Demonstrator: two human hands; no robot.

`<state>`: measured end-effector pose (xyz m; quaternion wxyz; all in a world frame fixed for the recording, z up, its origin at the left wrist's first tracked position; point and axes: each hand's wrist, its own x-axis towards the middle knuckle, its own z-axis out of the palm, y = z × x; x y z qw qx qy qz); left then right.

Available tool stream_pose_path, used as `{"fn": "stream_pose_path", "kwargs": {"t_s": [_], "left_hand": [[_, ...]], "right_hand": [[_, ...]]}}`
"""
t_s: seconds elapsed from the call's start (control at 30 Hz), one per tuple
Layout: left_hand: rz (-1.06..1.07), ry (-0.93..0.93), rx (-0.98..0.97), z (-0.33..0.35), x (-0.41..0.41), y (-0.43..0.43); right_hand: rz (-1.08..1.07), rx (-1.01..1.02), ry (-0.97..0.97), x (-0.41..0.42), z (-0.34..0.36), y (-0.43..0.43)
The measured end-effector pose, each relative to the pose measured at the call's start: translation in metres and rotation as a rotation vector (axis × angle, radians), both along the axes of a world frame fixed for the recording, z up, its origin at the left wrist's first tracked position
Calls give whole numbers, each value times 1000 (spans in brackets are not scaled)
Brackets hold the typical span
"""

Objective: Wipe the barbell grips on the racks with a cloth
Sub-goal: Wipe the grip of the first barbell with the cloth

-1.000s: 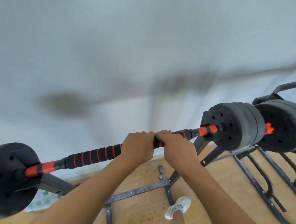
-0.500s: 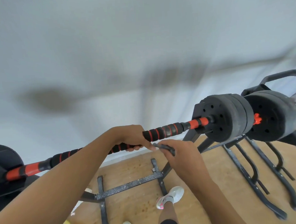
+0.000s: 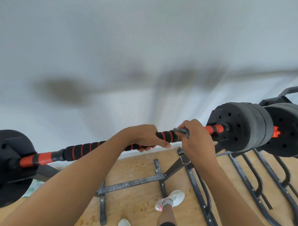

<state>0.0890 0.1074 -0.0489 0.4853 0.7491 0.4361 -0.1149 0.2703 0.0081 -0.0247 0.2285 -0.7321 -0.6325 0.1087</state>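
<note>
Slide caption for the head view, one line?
Left hand holds the barbell grip; right hand grips a grey cloth against it.

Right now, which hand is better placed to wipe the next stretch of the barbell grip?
Right. The right hand pinches the cloth against the barbell grip, beside the weight plates. The left hand grips the bare foam with no cloth, so it likely serves best steadying the bar.

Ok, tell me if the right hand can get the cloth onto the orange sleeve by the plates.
Probably yes: the right hand grips the cloth on the bar right beside the orange sleeve, with nothing between them.
</note>
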Motion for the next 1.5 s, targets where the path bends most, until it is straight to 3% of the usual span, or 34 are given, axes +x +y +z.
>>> {"fn": "stream_pose_path", "kwargs": {"t_s": [0.13, 0.27, 0.37, 0.63, 0.7, 0.83, 0.9, 0.93, 1.07, 1.13, 1.3, 1.5], "left_hand": [[2, 22, 3, 1, 0, 0], [29, 5, -24, 4, -1, 0], [36, -35, 101, 6, -1, -5], [-39, 84, 256, 3, 4, -15], [-56, 128, 403, 2, 4, -21], [-106, 177, 886, -7, 2, -45], [-127, 195, 1009, -11, 3, -55], [-127, 200, 974, -10, 5, -56], [-112, 159, 463, 11, 13, -35], [-78, 106, 313, 15, 16, -28], [-35, 202, 561, 3, 19, -39], [-51, 227, 672, 3, 19, -46]], "right_hand": [[11, -74, -22, -3, 4, 21], [37, -102, 87, 3, 23, 15], [24, -142, 124, 7, 21, -6], [-63, 0, -56, 0, -5, 3], [-42, -8, -89, -2, -2, 8], [12, -82, -179, -7, 6, 21], [28, -147, -186, -3, 6, 22], [30, -173, -168, 0, 7, 20], [43, -238, 79, 12, 15, -6], [68, -201, 102, 10, 13, -16], [4, -76, -20, -5, -5, -11], [30, -91, -136, -18, 4, 16]]}}
